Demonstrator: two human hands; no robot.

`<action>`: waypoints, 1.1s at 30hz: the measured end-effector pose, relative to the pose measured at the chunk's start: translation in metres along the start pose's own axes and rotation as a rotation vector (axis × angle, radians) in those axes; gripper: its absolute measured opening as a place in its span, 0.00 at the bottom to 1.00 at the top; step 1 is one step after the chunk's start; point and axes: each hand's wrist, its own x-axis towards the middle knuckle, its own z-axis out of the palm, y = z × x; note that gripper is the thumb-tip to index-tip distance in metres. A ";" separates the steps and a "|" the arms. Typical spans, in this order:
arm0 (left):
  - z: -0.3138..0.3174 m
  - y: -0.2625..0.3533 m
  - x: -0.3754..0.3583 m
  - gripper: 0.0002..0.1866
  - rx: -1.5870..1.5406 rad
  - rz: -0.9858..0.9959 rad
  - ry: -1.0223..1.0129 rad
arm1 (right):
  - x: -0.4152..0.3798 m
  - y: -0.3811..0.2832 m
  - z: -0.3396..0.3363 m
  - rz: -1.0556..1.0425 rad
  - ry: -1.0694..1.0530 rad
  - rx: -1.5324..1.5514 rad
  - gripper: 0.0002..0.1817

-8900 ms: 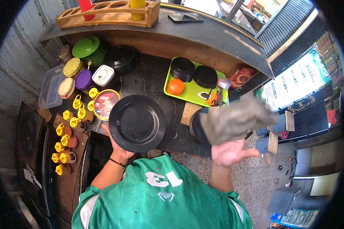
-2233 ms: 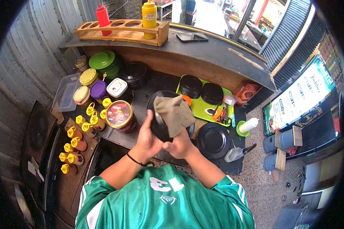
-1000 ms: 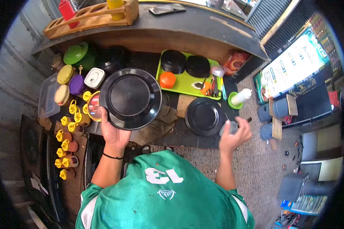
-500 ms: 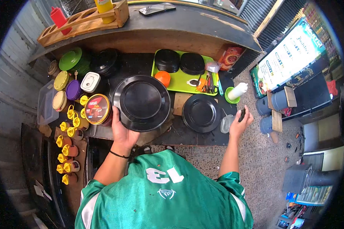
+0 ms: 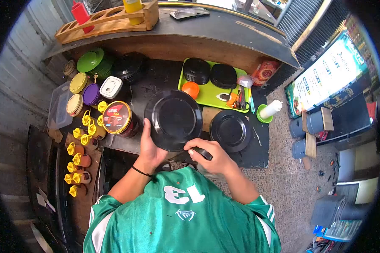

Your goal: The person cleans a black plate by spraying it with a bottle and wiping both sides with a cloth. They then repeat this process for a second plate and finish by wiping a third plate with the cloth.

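Observation:
My left hand [image 5: 151, 147] holds a round black plate [image 5: 174, 120] from its lower left edge, thumb along the rim and palm beneath. The plate is raised above the counter, its face toward me. My right hand [image 5: 211, 155] is closed around a black handle [image 5: 202, 152], its fingertips at the plate's lower right rim. What the handle belongs to cannot be made out. A stack of black plates [image 5: 231, 131] lies on the counter just beyond my right hand. Left of the held plate stands a round tub with a brown label [image 5: 117, 118].
A green tray [image 5: 211, 99] holds black dishes, an orange bowl [image 5: 191, 89] and utensils. A white squeeze bottle [image 5: 271, 109] leans in a green cup. Yellow-lidded jars [image 5: 88, 140] stand at left, near green plates [image 5: 93, 62]. A raised shelf [image 5: 223, 25] spans the back.
My right hand has swung left from beyond the plate stack to the held plate's lower rim, still gripping the black handle. The view has shifted slightly; the left hand keeps the plate.

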 end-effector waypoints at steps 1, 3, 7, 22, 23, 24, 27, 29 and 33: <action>-0.002 -0.003 -0.002 0.42 -0.004 -0.013 0.006 | 0.005 0.002 0.002 -0.006 -0.013 0.003 0.09; -0.004 -0.004 -0.011 0.42 -0.028 -0.042 0.022 | 0.015 0.005 0.003 0.000 0.179 0.018 0.08; -0.009 -0.003 -0.021 0.42 -0.065 -0.074 0.048 | 0.017 0.015 -0.024 0.132 0.474 -0.054 0.06; -0.023 0.056 -0.040 0.37 -0.186 0.246 -0.028 | -0.100 0.145 -0.154 0.157 1.334 -0.549 0.18; -0.024 0.060 -0.039 0.37 -0.181 0.235 -0.031 | -0.103 0.153 -0.152 0.165 1.345 -0.550 0.18; -0.024 0.064 -0.038 0.37 -0.181 0.259 -0.027 | -0.106 0.161 -0.150 0.152 1.384 -0.522 0.18; -0.021 0.066 -0.037 0.37 -0.192 0.275 -0.049 | -0.114 0.173 -0.139 0.197 1.427 -0.480 0.21; -0.017 0.062 -0.033 0.36 -0.206 0.311 -0.015 | -0.111 0.173 -0.128 0.204 1.352 -0.505 0.25; -0.016 0.055 -0.034 0.36 -0.218 0.283 -0.054 | -0.099 0.135 -0.108 0.213 1.315 -0.538 0.39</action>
